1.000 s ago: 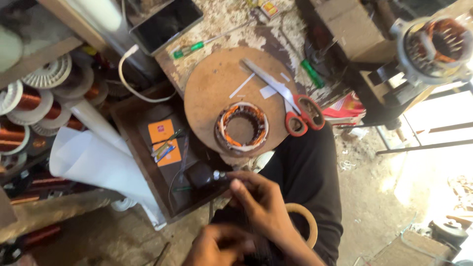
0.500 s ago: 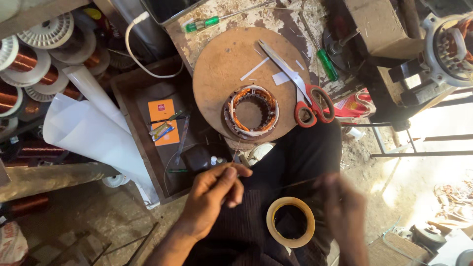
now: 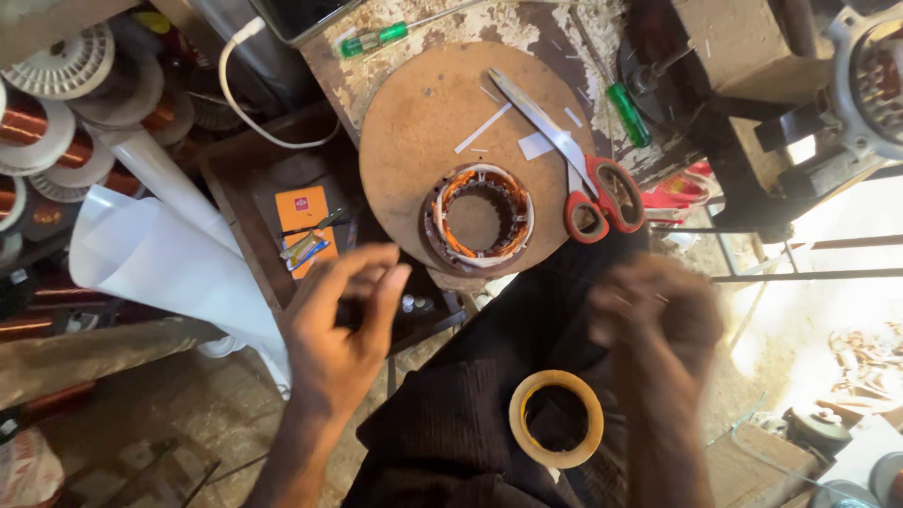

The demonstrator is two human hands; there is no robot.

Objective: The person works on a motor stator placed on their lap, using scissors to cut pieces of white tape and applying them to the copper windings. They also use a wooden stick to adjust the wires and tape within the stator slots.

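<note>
Head view: 2 hands, left hand [image 3: 343, 325] and right hand [image 3: 654, 306], held apart, fingers pinched, grip blurred; wound stator [image 3: 477, 218] sits untouched at center, tape roll [image 3: 556, 420] below.

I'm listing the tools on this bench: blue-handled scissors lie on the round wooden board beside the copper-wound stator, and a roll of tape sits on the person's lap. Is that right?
Not quite: the scissors have red handles, not blue, as the head view shows. The rest holds: they lie on the round wooden board beside the copper-wound stator, and the roll of tape sits on the person's lap.
</note>
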